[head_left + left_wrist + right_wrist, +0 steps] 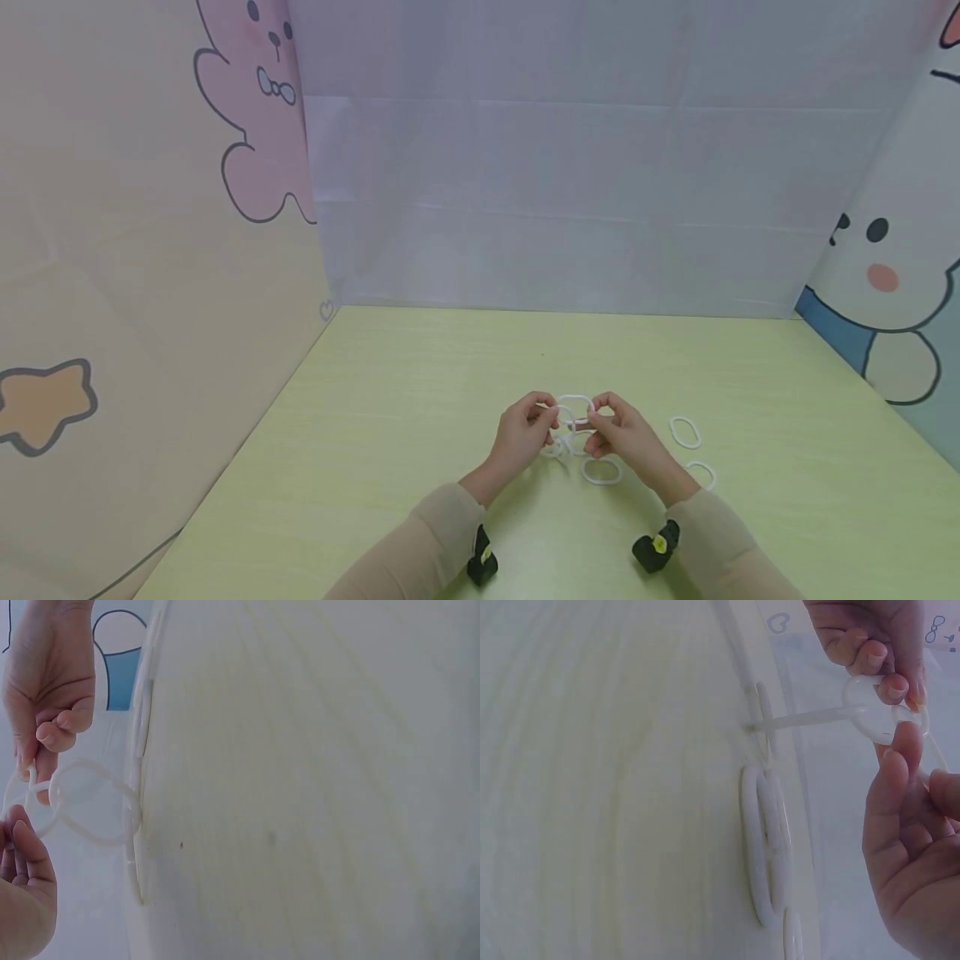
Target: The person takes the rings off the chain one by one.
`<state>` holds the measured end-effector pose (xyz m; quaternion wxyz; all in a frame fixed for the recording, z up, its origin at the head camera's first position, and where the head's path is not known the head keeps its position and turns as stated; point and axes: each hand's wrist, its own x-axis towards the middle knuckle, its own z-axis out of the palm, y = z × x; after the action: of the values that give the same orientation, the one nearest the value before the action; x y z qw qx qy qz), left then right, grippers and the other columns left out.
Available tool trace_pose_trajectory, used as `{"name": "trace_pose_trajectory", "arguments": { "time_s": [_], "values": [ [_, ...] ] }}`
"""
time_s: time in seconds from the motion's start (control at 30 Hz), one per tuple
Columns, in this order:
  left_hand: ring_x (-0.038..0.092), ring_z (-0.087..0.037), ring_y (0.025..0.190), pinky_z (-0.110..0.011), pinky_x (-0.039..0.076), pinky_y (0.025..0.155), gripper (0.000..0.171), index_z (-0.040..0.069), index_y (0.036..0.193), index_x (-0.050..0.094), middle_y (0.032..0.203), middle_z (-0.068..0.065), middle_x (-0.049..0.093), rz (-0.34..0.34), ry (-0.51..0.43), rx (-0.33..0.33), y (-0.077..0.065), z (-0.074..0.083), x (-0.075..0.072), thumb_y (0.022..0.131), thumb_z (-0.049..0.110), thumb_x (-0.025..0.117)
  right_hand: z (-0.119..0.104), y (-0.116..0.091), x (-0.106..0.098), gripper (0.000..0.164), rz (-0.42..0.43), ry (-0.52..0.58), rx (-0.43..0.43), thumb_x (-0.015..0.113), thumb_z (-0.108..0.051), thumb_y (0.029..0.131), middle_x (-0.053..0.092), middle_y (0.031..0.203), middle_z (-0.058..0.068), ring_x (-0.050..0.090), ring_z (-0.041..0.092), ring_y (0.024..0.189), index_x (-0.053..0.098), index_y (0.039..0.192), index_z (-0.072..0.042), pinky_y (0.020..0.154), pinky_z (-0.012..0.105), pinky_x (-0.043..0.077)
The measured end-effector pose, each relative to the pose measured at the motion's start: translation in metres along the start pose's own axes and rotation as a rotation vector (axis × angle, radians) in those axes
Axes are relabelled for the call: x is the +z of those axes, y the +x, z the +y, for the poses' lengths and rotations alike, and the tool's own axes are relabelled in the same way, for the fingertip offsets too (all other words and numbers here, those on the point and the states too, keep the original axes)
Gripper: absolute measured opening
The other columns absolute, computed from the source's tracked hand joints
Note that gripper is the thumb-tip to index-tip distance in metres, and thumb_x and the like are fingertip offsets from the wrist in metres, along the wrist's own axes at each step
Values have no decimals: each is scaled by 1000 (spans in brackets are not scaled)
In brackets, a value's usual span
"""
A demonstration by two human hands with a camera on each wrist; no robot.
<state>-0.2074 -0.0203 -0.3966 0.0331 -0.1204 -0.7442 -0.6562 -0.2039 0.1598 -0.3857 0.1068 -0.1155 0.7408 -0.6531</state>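
Note:
My left hand (522, 427) and right hand (628, 429) are raised close together above the table. Between them is a white oval link (575, 397), which the right fingers pinch at its right side. The left fingertips pinch white link material at the other side; which link exactly is hard to tell. Joined links hang below, and one link (814, 718) slants down towards the table in the right wrist view. Just under the hands lies another white oval link (602, 483). Fingers partly hide where the links join.
To the right of my right hand lies a loose oval link (672, 430), with another link (712, 475) nearer, partly covered by the wrist. The pale yellow-green table (420, 358) ends at a white back sheet (510, 167). Cartoon-printed sheets flank both sides.

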Motion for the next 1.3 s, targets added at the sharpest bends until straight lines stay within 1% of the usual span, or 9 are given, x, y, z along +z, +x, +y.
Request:
{"name": "trace_pose_trajectory", "arguments": {
  "time_s": [0.2, 0.37, 0.43, 0.6, 0.67, 0.8, 0.93, 1.13, 1.3],
  "values": [
    [49, -13, 49, -17, 39, 45, 7, -6, 94, 57, 74, -26, 59, 7, 5, 25, -9, 23, -2, 91, -1, 55, -3, 0, 6, 11, 40, -37, -17, 43, -5, 98, 63, 94, 28, 59, 13, 55, 39, 103, 5, 54, 26, 50],
    [48, -8, 48, -18, 38, 43, 7, 0, 94, 58, 72, -20, 60, 4, 16, 25, -5, 7, 0, 92, 6, 56, -4, 0, 9, 9, 57, -16, -8, 45, -6, 98, 65, 88, 24, 58, 13, 52, 39, 97, 0, 54, 26, 50],
    [48, -8, 48, -17, 38, 43, 7, -1, 94, 58, 69, -15, 59, 2, 19, 27, -6, 10, 0, 92, 5, 56, -4, 0, 9, 10, 63, -7, -3, 45, -7, 98, 66, 87, 23, 57, 13, 52, 38, 96, 0, 53, 26, 50],
    [48, -10, 49, -17, 39, 45, 9, -2, 96, 59, 71, -17, 60, 8, 20, 1, -4, 11, 0, 92, 6, 56, -5, 1, 9, 9, 79, -17, 11, 45, -5, 97, 66, 88, 21, 57, 13, 52, 40, 96, 2, 53, 25, 50],
    [49, -9, 49, -18, 40, 45, 9, 1, 95, 59, 74, -20, 61, 6, 22, 4, -1, 0, 1, 92, 9, 57, -5, 1, 8, 9, 79, -21, 18, 45, -5, 97, 66, 88, 20, 58, 13, 52, 40, 96, 1, 54, 26, 50],
    [50, -8, 48, -19, 40, 44, 6, 4, 93, 57, 74, -19, 61, -3, 30, 47, -1, -3, 0, 92, 10, 56, -5, 0, 5, 10, 72, -43, 18, 47, -7, 96, 66, 90, 21, 59, 15, 57, 41, 96, 1, 56, 29, 51],
    [50, -7, 49, -19, 40, 44, 9, 2, 94, 57, 73, -18, 61, -1, 31, 49, -2, -3, -1, 93, 11, 56, -5, -1, 0, 10, 74, -72, 14, 49, -8, 96, 65, 94, 22, 60, 19, 61, 42, 97, 0, 59, 33, 52],
    [49, -9, 49, -18, 38, 44, 9, 1, 94, 58, 76, -22, 61, 8, 20, -22, -2, 0, -2, 92, 10, 56, -7, -2, -10, 12, 84, -88, -1, 50, -9, 96, 65, 97, 23, 61, 18, 64, 43, 98, 2, 58, 31, 51],
    [49, -8, 49, -18, 38, 44, 9, 1, 94, 58, 76, -22, 61, 6, 28, -20, -2, 1, -2, 92, 10, 57, -11, -5, -16, 17, 98, -111, 6, 51, -13, 96, 64, 99, 23, 61, 18, 66, 43, 99, 2, 60, 30, 51]
  ]
}}
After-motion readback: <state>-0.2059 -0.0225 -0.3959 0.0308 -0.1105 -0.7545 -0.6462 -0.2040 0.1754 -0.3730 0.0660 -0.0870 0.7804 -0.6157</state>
